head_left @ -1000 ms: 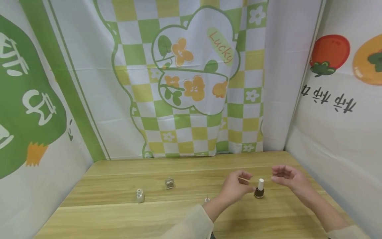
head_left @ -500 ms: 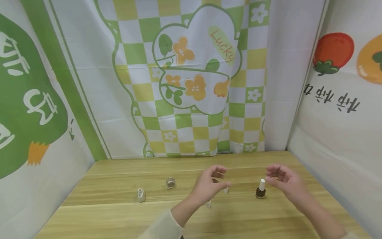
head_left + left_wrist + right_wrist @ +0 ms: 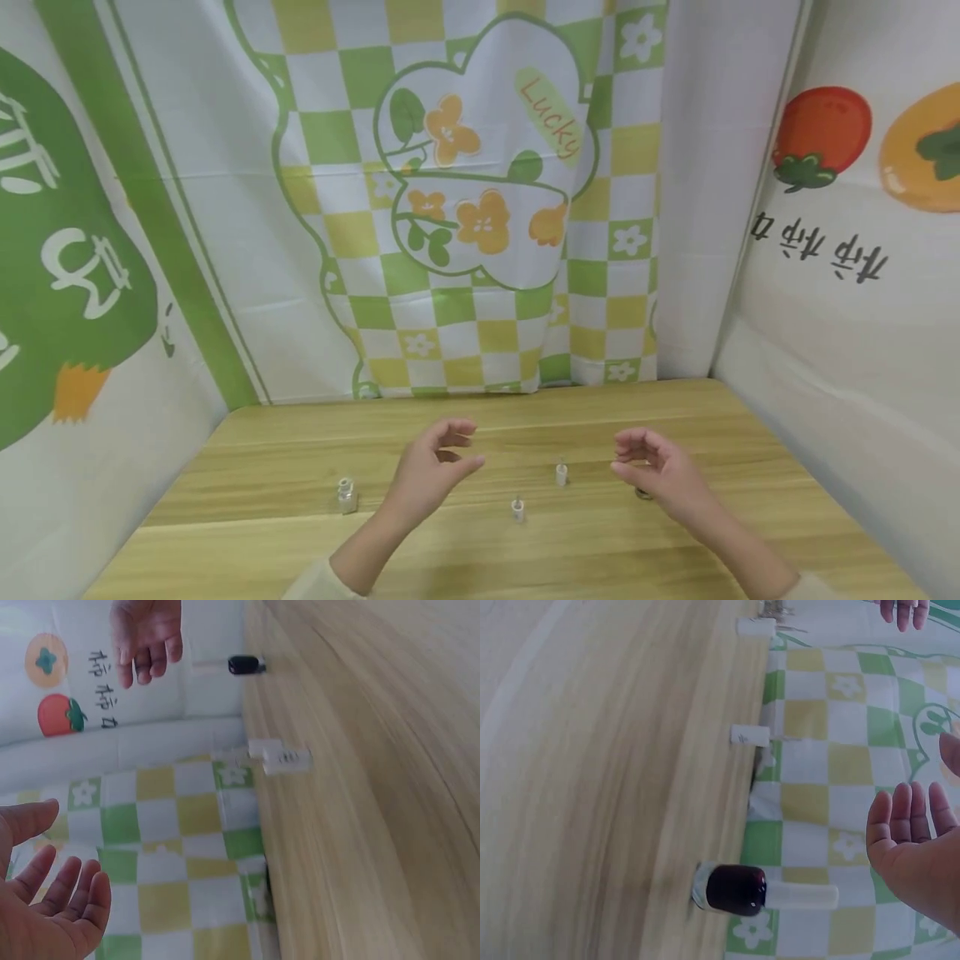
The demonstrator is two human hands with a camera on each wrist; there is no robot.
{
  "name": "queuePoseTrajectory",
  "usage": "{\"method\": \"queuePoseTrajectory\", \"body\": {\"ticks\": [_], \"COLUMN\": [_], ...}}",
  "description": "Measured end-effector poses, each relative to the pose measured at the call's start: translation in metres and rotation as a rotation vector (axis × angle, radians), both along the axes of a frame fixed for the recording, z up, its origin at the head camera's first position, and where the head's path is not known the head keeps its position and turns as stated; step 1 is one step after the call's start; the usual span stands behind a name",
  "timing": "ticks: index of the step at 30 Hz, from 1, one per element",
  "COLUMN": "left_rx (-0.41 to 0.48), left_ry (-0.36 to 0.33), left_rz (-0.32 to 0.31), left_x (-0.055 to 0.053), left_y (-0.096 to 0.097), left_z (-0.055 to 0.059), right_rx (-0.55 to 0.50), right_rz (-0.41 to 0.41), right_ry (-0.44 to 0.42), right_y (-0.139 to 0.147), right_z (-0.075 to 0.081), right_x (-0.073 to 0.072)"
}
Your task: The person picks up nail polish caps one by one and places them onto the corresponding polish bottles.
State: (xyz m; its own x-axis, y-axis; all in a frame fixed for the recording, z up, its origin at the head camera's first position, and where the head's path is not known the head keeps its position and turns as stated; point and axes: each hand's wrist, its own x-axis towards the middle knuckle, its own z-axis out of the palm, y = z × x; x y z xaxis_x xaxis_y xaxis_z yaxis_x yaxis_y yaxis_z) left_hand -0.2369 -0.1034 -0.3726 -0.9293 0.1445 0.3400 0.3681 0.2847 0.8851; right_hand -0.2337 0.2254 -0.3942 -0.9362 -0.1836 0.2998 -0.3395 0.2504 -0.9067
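My left hand (image 3: pixel 431 475) hovers over the table's left middle, fingers loosely bent, holding nothing. Across from it my right hand (image 3: pixel 663 477) is also off the table with nothing in it. It hides most of a nail polish bottle; the right wrist view shows that bottle of dark polish (image 3: pixel 735 889) upright with its white cap on. Between the hands stand two white nail polish caps, one nearer (image 3: pixel 518 510) and one farther (image 3: pixel 562 475), brushes pointing up. Left of my left hand stands a small clear nail polish bottle (image 3: pixel 347 497), uncapped.
The wooden table (image 3: pixel 247 467) ends at a checkered curtain (image 3: pixel 480 333) at the back. A printed cloth wall (image 3: pixel 810 333) stands on the right, and another (image 3: pixel 187 375) on the left.
My left hand has moved left, away from the dark polish bottle, and now covers where a second small clear bottle stood. My right hand has shifted left, in front of the dark bottle.
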Motion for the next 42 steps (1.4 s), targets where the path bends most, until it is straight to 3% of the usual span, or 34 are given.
{"method": "queuePoseTrajectory", "body": {"ticks": [9, 14, 17, 24, 33, 42], "left_rx": [-0.134, -0.219, -0.260, -0.299, -0.296, -0.375], "left_ry": [0.074, 0.155, 0.165, 0.039, -0.198, -0.251], "left_rz": [0.194, 0.274, 0.315, 0.350, 0.359, 0.345], "left_x": [0.000, 0.001, 0.000, -0.003, -0.004, -0.006], "left_y": [-0.058, -0.084, -0.100, -0.130, -0.152, -0.159], "left_z": [-0.015, -0.021, -0.024, -0.037, -0.052, -0.062], "right_rx": [0.046, 0.069, 0.062, 0.115, 0.175, 0.203], "right_rz": [-0.002, -0.032, -0.050, -0.117, -0.132, -0.128], "right_ry": [-0.036, -0.090, -0.121, -0.199, -0.232, -0.276], "right_y": [-0.024, -0.029, -0.033, -0.044, -0.049, -0.052], "right_z": [-0.016, -0.022, -0.025, -0.035, -0.046, -0.051], "right_x": [-0.014, -0.020, -0.025, -0.037, -0.045, -0.052]}}
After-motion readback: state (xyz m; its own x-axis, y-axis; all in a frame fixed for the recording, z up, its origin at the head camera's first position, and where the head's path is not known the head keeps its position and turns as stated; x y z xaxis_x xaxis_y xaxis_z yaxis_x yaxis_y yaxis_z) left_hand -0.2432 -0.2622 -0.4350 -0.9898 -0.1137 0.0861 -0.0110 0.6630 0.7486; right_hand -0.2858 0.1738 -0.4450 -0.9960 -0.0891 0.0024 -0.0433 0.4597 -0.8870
